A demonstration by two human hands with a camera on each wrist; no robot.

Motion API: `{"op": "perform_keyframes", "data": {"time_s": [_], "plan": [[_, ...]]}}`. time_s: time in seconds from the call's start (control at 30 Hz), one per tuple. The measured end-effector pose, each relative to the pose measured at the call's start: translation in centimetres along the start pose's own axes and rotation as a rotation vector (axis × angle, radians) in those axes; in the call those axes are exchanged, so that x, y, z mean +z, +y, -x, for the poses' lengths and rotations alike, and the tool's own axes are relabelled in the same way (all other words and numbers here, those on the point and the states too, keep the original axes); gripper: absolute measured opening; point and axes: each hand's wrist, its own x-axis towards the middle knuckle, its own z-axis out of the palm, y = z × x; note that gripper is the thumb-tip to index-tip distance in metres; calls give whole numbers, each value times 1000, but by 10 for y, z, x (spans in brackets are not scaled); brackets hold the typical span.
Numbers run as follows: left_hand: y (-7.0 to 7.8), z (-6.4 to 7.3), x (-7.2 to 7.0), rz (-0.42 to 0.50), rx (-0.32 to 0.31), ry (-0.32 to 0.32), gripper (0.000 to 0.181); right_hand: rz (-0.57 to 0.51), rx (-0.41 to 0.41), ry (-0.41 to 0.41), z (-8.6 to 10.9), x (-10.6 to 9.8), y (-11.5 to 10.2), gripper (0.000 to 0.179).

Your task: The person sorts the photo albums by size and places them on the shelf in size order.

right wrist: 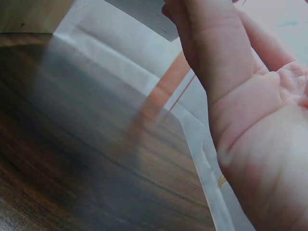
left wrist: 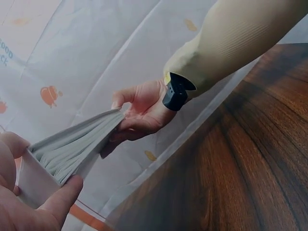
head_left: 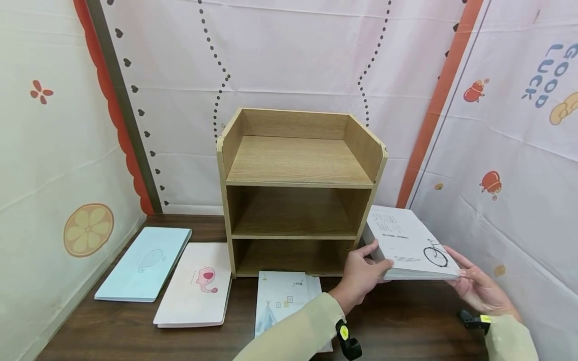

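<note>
A thick white book point(head_left: 402, 235) with a bicycle drawn on its cover is held between both hands to the right of the shelf. My left hand point(head_left: 358, 276) grips its near left side, thumb on the edge. The right hand point(head_left: 480, 288) holds the opposite corner. From the left wrist view, the pages point(left wrist: 79, 144) fan slightly between the covers, with the right hand point(left wrist: 144, 108) pinching the far end. In the right wrist view the right hand point(right wrist: 245, 96) fills the right side, and only a grey corner of the book point(right wrist: 149, 14) shows.
A wooden shelf unit point(head_left: 293, 185) with two bare compartments and an open top stands at the back of the dark table point(head_left: 420, 321). Left of it lie a light blue notebook point(head_left: 144, 265) and a white elephant notebook point(head_left: 194, 286). A tent-print notebook point(head_left: 282, 296) lies in front, partly under the left sleeve.
</note>
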Motion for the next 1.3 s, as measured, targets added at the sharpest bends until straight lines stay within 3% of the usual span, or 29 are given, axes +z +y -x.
{"op": "perform_keyframes", "data": {"time_s": [0.33, 0.6, 1.13, 1.3], "plan": [[7, 1, 2, 38, -7, -8, 59, 0, -6, 20, -1, 6, -4, 77], [17, 2, 2, 23, 23, -20, 59, -23, -9, -27, -8, 8, -9, 75], [27, 2, 1, 37, 35, -21, 59, -52, -9, -31, -18, 18, -15, 74], [32, 1, 4, 30, 37, -19, 60, 5, -44, -13, -20, 19, -18, 74]]}}
